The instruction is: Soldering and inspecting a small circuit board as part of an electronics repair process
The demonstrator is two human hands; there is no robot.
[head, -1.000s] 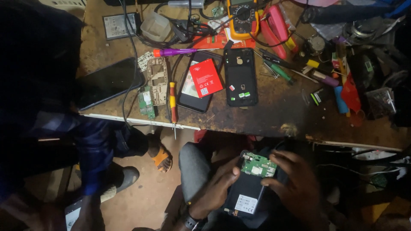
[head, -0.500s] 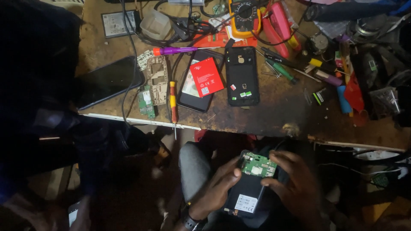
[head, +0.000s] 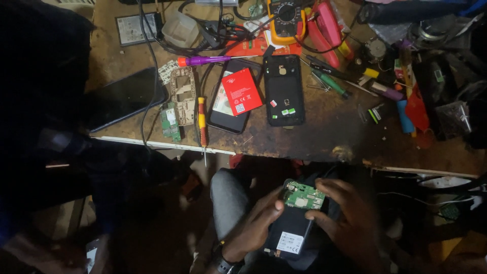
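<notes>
Head view: opened phone held in both hands over the lap, below the bench edge.

The opened phone [head: 293, 226] lies between the left hand [head: 253, 228] and the right hand [head: 345, 223], its long axis running from upper right to lower left. The left thumb rests at the green circuit board [head: 303, 195] seated in the phone's upper end; the right fingers curl closed around the opposite edge (both hands grip the body, neither is free). The board is matte green with small metal shields; the phone's lower part is smooth black with a white label. On the worn wooden bench [head: 324, 137] lie a red battery [head: 241, 91], a black back cover [head: 284, 90], a yellow-handled screwdriver [head: 202, 122], a purple-handled screwdriver [head: 213, 60] and a multimeter [head: 286, 18].
</notes>
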